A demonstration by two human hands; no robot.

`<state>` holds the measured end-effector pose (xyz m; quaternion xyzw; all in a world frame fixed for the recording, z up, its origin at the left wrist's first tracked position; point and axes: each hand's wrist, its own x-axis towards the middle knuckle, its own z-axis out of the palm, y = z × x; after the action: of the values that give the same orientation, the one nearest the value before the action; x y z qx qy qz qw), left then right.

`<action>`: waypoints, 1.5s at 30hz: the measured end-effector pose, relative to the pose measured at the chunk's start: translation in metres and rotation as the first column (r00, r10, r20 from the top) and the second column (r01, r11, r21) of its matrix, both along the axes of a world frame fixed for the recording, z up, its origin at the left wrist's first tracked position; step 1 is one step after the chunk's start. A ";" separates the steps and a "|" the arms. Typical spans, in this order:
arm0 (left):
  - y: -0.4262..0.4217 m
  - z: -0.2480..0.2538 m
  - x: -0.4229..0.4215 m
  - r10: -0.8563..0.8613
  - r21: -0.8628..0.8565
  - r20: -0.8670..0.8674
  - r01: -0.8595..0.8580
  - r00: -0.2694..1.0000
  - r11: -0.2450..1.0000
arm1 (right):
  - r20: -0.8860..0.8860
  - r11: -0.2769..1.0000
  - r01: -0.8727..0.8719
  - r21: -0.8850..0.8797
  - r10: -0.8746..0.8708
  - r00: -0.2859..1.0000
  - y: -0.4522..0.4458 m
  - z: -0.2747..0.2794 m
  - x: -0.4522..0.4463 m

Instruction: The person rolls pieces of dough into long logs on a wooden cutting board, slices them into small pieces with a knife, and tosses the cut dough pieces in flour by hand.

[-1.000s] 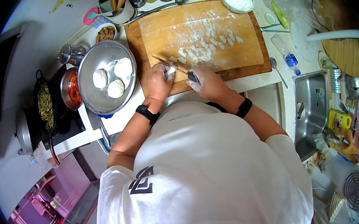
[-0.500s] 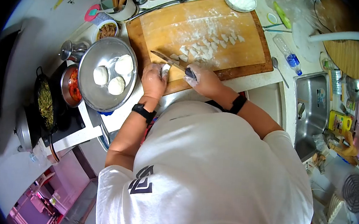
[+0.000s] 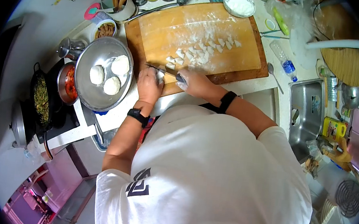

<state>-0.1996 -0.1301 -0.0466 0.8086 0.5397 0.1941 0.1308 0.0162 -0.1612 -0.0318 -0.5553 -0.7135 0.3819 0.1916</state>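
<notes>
My right hand (image 3: 196, 84) is wrapped round the dark handle of a knife (image 3: 169, 73), whose blade points left across the near edge of the board. At its tip side, my left hand (image 3: 149, 84) is closed on a piece of white dough (image 3: 160, 74), mostly hidden by the fingers. The blade lies against or just over this dough; contact is hard to make out. Several small cut dough pieces (image 3: 200, 53) lie scattered on the floured wooden cutting board (image 3: 161, 28).
Left of the board, a metal bowl (image 3: 92, 51) holds three dough balls (image 3: 120, 65). A flour bowl (image 3: 239, 4) stands at the board's far edge. A pan of red food (image 3: 70, 83) and a wok (image 3: 41, 98) are further left. To the right are a bottle (image 3: 288, 67) and a sink (image 3: 306, 92).
The knife and both hands have come slightly nearer my body, the blade now over the dough at my left fingers. Another cut piece appears to lie near the row. The view has shifted a little.
</notes>
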 end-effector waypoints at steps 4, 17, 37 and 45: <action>-0.007 0.000 0.007 0.038 -0.013 -0.004 -0.038 0.999 0.999 | 0.000 0.991 -0.136 -0.010 0.136 0.991 0.001 0.002 0.061; 0.017 0.001 0.131 0.115 0.002 0.163 -0.117 0.980 0.993 | 0.090 0.994 -0.054 0.096 0.046 0.995 0.107 0.017 0.180; 0.009 -0.006 0.171 0.110 0.030 0.230 -0.120 0.967 0.992 | 0.089 0.991 -0.105 -0.082 0.113 0.990 0.029 0.039 0.180; 0.008 -0.008 0.155 0.206 0.049 0.151 -0.216 0.967 0.975 | 0.077 0.999 -0.050 -0.008 0.050 0.996 0.036 0.023 0.161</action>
<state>-0.0441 -0.1217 -0.0548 0.7342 0.6051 0.2828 0.1217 0.1770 -0.1255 -0.0085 -0.5523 -0.7328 0.3669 0.1526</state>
